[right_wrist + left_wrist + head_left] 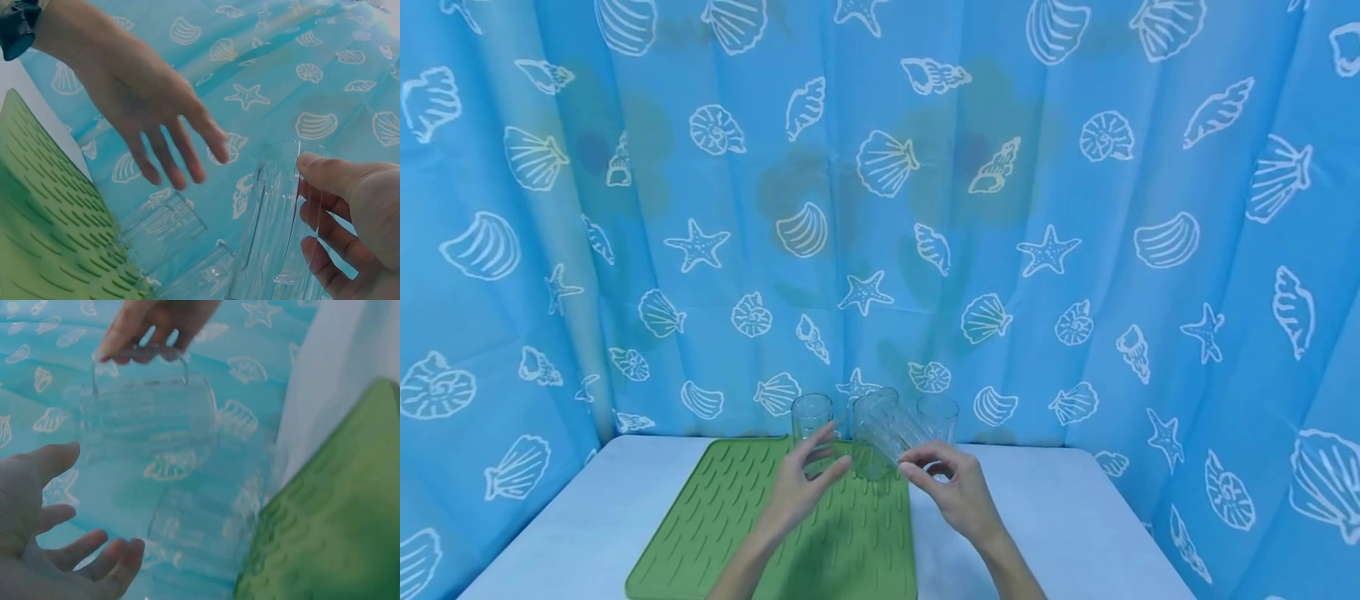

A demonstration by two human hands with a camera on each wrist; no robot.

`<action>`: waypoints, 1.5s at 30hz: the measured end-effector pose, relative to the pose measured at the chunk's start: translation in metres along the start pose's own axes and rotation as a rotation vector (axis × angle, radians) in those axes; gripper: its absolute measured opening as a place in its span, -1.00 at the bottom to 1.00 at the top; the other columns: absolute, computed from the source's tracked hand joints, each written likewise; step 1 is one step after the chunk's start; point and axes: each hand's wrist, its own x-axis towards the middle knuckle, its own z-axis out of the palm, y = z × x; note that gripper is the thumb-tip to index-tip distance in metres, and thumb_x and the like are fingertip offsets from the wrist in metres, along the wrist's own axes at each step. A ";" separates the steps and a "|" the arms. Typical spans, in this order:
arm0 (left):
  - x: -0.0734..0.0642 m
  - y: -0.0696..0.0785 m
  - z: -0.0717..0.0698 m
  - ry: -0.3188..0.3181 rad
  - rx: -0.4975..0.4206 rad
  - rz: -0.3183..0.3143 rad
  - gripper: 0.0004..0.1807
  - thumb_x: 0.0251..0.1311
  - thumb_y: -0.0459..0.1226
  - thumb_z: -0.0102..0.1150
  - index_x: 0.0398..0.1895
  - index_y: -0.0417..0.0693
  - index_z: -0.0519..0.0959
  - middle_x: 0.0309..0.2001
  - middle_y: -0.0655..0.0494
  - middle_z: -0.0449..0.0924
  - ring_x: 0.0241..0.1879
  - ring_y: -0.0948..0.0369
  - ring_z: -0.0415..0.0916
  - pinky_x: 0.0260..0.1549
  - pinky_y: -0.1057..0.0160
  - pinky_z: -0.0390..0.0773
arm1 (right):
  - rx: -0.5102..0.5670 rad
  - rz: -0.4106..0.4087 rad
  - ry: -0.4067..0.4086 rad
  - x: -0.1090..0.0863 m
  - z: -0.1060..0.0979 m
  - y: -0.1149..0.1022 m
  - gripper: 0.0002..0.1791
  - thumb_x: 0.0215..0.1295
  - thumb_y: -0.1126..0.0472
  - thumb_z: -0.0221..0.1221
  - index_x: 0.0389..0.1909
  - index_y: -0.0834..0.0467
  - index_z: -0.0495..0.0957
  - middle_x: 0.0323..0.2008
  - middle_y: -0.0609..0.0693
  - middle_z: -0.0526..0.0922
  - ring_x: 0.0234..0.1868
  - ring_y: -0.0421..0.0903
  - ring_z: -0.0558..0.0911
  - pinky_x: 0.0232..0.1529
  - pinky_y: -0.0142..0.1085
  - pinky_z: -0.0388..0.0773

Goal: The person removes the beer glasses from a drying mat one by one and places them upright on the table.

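A pale-topped table (1045, 525) is enclosed at the back and on both sides by a blue curtain (1037, 333), which is printed in white with shells and starfish; faint flower-shaped patches are also seen in the cloth. One green ridged mat (722, 517) is laid on the table, left of centre, and its far edge is set close to the curtain. Four pieces of clear glassware can be counted in the head view, though their outlines overlap: one is held and three are stood upright. Of these three, the left glass (812, 411) and the middle glass (865, 447) are stood on the far part of the mat, while the right glass (942, 411) is placed on the table, just beside the mat. The held glass mug (150, 415) is tilted above the table, in front of the middle glass as seen from the head. Its handle (140, 352) is pinched in the grip of the right hand (955, 485), between thumb and fingers. The grip of the left hand (801, 479) is spread, with the thumb parted from the extended fingers, near the mug but apart from it.
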 end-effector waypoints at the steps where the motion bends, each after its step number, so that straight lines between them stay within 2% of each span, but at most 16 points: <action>1: -0.002 -0.001 -0.003 0.010 0.028 0.009 -0.32 0.25 -0.03 0.28 0.42 0.10 0.35 0.30 -0.10 0.46 0.23 -0.14 0.48 0.12 -0.10 0.68 | 0.014 0.002 0.000 0.000 -0.001 0.002 -0.89 0.31 0.19 0.27 -0.19 0.02 0.70 -0.26 -0.04 0.74 -0.24 -0.25 0.68 -0.22 -0.34 0.75; 7: -0.015 -0.014 -0.026 0.062 0.158 0.024 -0.34 0.23 -0.06 0.31 0.38 0.02 0.40 0.29 -0.17 0.44 0.16 -0.11 0.51 -0.05 0.08 0.78 | 0.078 -0.016 0.007 0.001 -0.006 0.007 -0.86 0.33 0.22 0.25 -0.14 0.07 0.69 -0.23 0.03 0.73 -0.20 -0.23 0.69 -0.15 -0.31 0.75; 11: -0.026 -0.027 -0.041 0.080 0.259 0.030 -0.34 0.22 -0.07 0.32 0.36 -0.04 0.41 0.20 -0.19 0.47 0.11 -0.09 0.51 -0.16 0.11 0.80 | 0.106 -0.020 0.035 0.000 -0.011 0.010 -0.85 0.32 0.27 0.25 -0.13 0.16 0.68 -0.22 0.09 0.73 -0.17 -0.22 0.69 -0.11 -0.33 0.76; 13: -0.031 -0.034 -0.049 0.083 0.331 0.046 -0.35 0.21 -0.06 0.32 0.35 -0.04 0.43 0.19 -0.20 0.49 0.10 -0.10 0.51 -0.18 0.06 0.79 | 0.119 0.009 0.055 0.000 -0.013 0.012 -0.85 0.31 0.27 0.26 -0.14 0.17 0.69 -0.21 0.10 0.73 -0.17 -0.22 0.69 -0.10 -0.35 0.77; 18: -0.047 -0.051 -0.066 0.094 0.540 0.087 -0.35 0.20 -0.02 0.32 0.32 -0.05 0.45 0.18 -0.25 0.50 0.12 -0.20 0.51 -0.05 -0.26 0.68 | 0.144 0.126 0.113 -0.001 -0.020 0.015 -0.83 0.28 0.22 0.29 -0.15 0.17 0.69 -0.19 0.05 0.73 -0.19 -0.21 0.71 -0.13 -0.37 0.77; 21: -0.054 -0.059 -0.075 0.074 0.622 0.079 -0.34 0.19 -0.04 0.33 0.33 -0.09 0.44 0.19 -0.28 0.49 0.13 -0.22 0.49 0.04 -0.35 0.59 | 0.145 0.170 0.147 -0.001 -0.025 0.017 -0.81 0.27 0.20 0.31 -0.14 0.17 0.68 -0.18 0.02 0.73 -0.19 -0.20 0.71 -0.12 -0.39 0.75; 26: -0.059 -0.069 -0.086 -0.037 0.726 -0.054 -0.25 0.20 0.01 0.30 0.40 -0.10 0.35 0.30 -0.40 0.35 0.25 -0.37 0.34 0.13 -0.52 0.42 | 0.156 0.206 0.191 0.000 -0.034 0.020 -0.75 0.27 0.17 0.31 -0.09 0.20 0.67 -0.13 -0.01 0.74 -0.10 -0.21 0.69 -0.05 -0.44 0.72; 30: -0.058 -0.076 -0.091 -0.135 0.817 -0.214 -0.16 0.18 0.16 0.24 0.41 -0.12 0.33 0.35 -0.46 0.24 0.29 -0.49 0.20 0.10 -0.62 0.32 | 0.160 0.246 0.228 -0.001 -0.040 0.024 -0.71 0.26 0.14 0.32 -0.07 0.19 0.66 -0.12 -0.06 0.73 -0.07 -0.22 0.68 -0.01 -0.48 0.70; 34: -0.060 -0.082 -0.094 -0.212 0.881 -0.321 -0.06 0.15 0.30 0.14 0.45 -0.09 0.28 0.36 -0.49 0.19 0.30 -0.55 0.08 -0.01 -0.74 0.17 | 0.148 0.266 0.260 -0.002 -0.047 0.029 -0.70 0.26 0.11 0.33 -0.05 0.17 0.65 -0.09 -0.05 0.73 -0.04 -0.22 0.67 0.04 -0.50 0.68; 36: -0.062 -0.084 -0.096 -0.250 0.890 -0.358 -0.02 0.13 0.35 0.10 0.46 -0.08 0.25 0.37 -0.50 0.14 0.31 -0.58 0.01 -0.05 -0.78 0.07 | 0.144 0.269 0.273 -0.003 -0.049 0.031 -0.69 0.26 0.10 0.32 -0.04 0.16 0.65 -0.06 -0.01 0.72 -0.03 -0.23 0.67 0.04 -0.50 0.69; 40: -0.064 -0.089 -0.098 -0.307 0.878 -0.426 0.03 0.11 0.42 0.01 0.46 -0.09 0.25 0.41 -0.49 0.07 0.34 -0.60 -0.12 0.04 -0.82 -0.21 | 0.119 0.297 0.289 -0.004 -0.053 0.035 -0.66 0.28 0.04 0.30 -0.01 0.13 0.65 -0.03 0.03 0.71 -0.01 -0.27 0.66 0.04 -0.54 0.66; 42: -0.064 -0.092 -0.098 -0.322 0.879 -0.446 0.04 0.11 0.44 -0.03 0.45 -0.10 0.27 0.43 -0.47 0.06 0.36 -0.58 -0.15 0.04 -0.82 -0.29 | 0.115 0.317 0.303 -0.005 -0.056 0.036 -0.65 0.29 0.02 0.29 0.00 0.13 0.64 -0.03 0.01 0.71 -0.02 -0.27 0.65 0.04 -0.56 0.65; 45: -0.063 -0.094 -0.098 -0.336 0.896 -0.455 0.05 0.10 0.48 -0.08 0.44 -0.08 0.30 0.43 -0.45 0.08 0.37 -0.57 -0.14 0.04 -0.82 -0.28 | 0.117 0.352 0.322 -0.006 -0.059 0.040 -0.61 0.30 -0.02 0.28 0.02 0.13 0.63 -0.03 0.01 0.71 -0.02 -0.28 0.65 0.04 -0.58 0.63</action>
